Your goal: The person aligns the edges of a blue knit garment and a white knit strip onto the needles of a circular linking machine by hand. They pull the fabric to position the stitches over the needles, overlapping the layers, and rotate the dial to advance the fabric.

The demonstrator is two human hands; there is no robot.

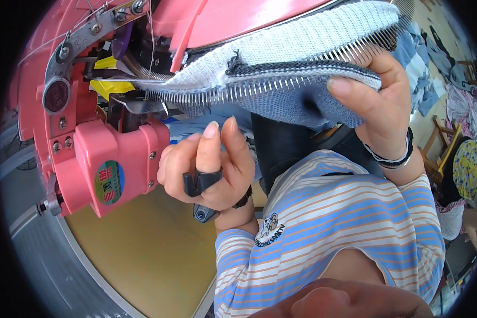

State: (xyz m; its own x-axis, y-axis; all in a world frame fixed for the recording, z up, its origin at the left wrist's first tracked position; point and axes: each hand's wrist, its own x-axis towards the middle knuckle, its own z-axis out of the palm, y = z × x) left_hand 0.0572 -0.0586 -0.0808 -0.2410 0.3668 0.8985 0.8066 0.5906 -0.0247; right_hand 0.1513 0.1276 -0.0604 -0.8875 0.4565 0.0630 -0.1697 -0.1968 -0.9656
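My right hand [381, 98] grips the end of a dark grey knit band with a pale edge [302, 68], thumb in front and fingers behind. The band lies along the row of metal points of a pink linking machine [217, 26]. Light grey ribbed knit [297, 37] stands above the points, and blue-grey knit [281, 103] hangs below them. My left hand [206, 164] is below the points, apart from the knit. Its fingers are curled, two fingertips point up, and nothing shows between them. A black ring-like piece [201, 183] sits on one finger.
At the left are the machine's metal arm [58, 69] and pink housing [111, 159]. Bright yellow material [108, 79] shows behind the metal arm. A tan-topped surface [143, 249] lies below. Heaped garments [421, 69] and a wooden frame [445, 146] stand at the right.
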